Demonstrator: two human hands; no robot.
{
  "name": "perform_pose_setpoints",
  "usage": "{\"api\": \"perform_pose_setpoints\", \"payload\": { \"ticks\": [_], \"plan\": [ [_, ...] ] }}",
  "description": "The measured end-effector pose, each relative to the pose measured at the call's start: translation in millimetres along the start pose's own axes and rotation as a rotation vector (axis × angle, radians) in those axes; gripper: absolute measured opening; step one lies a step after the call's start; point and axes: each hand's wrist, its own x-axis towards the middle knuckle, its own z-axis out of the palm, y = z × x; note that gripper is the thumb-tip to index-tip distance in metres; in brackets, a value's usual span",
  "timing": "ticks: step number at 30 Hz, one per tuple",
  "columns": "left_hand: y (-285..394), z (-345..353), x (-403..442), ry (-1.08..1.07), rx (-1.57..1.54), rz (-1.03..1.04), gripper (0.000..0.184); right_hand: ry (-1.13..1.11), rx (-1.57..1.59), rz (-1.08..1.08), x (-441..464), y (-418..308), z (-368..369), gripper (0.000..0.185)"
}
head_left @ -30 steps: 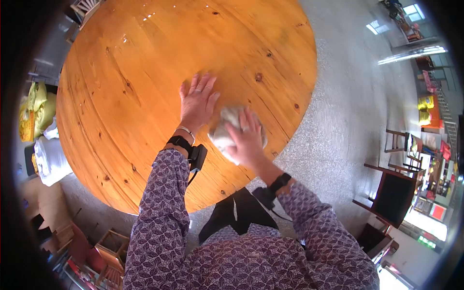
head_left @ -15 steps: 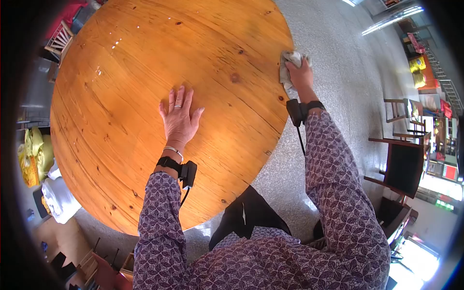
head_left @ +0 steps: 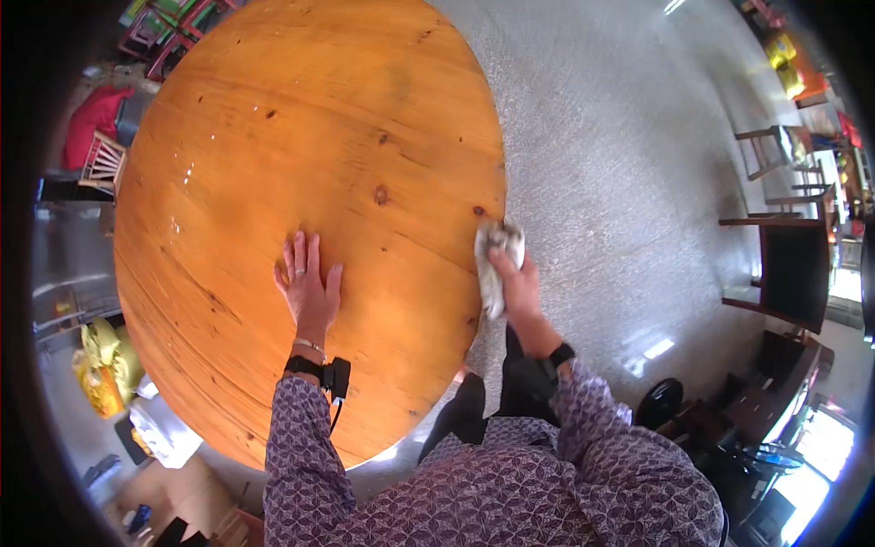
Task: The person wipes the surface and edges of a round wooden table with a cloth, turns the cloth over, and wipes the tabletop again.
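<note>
A round wooden table with dark knots fills the middle of the view. My left hand lies flat on its top with the fingers spread and nothing in it. At the table's right edge, my right hand is closed around a pale, crumpled cloth. The cloth rests against the edge, partly covered by the fingers. Small shiny spots show on the tabletop at the upper left.
Dark wooden chairs stand on the grey floor to the right. A bamboo chair is at the far left. Yellow bags and a white bag lie at the lower left.
The view has turned, and the table appears further left. My right hand has gone from the tabletop to the right edge, then along it towards my body with the cloth. My left hand stays flat.
</note>
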Motion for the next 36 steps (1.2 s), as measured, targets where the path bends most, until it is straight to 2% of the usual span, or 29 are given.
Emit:
{"api": "perform_pose_setpoints", "payload": {
  "ticks": [2,4,7,10,12,13,16,18,19,21,24,27,31,34,36],
  "plan": [
    [-1,3,0,0.0,0.022,0.0,0.066,-0.054,-0.133,0.027,64,-39,7,0.043],
    [-3,2,0,-0.018,0.032,0.006,0.066,-0.209,-0.244,-0.016,146,-70,15,0.046],
    [-3,-1,3,-0.035,0.023,0.013,0.065,-0.275,-0.492,-0.181,259,-102,55,0.055],
    [-5,4,3,-0.012,0.013,0.022,0.063,-0.217,-0.739,-0.516,263,-131,80,0.06],
    [2,12,11,-0.007,0.02,-0.105,0.061,-0.155,-1.007,-0.68,237,-126,75,0.07],
    [8,13,18,0.002,0.021,-0.173,0.06,-0.19,-0.983,-0.642,219,-120,64,0.077],
    [46,16,62,0.035,-0.088,-0.173,0.059,-0.228,-0.994,-0.567,149,-83,23,0.092],
    [91,9,102,0.018,-0.041,-0.049,0.059,-0.265,-0.851,-0.523,106,-61,0,0.097],
    [110,5,119,0.009,-0.014,0.009,0.058,-0.255,-0.803,-0.525,101,-51,-5,0.093],
    [129,3,140,0.018,0.028,-0.014,0.058,-0.241,-0.708,-0.528,100,-36,-7,0.086],
    [135,3,146,0.012,0.061,-0.027,0.059,-0.266,-0.514,-0.131,156,-85,21,0.078],
    [134,3,153,0.016,0.042,-0.04,0.06,-0.485,-0.34,-0.038,221,-107,33,0.067],
    [136,5,155,0.032,0.008,-0.021,0.06,-0.561,-0.206,0.003,243,-102,30,0.057],
    [136,4,152,0.018,0.015,-0.028,0.06,-0.529,-0.017,0.165,228,-103,24,0.049],
    [136,3,148,0.009,0.005,-0.034,0.06,-0.373,0.326,0.324,172,-49,13,0.041]
  ]
}}
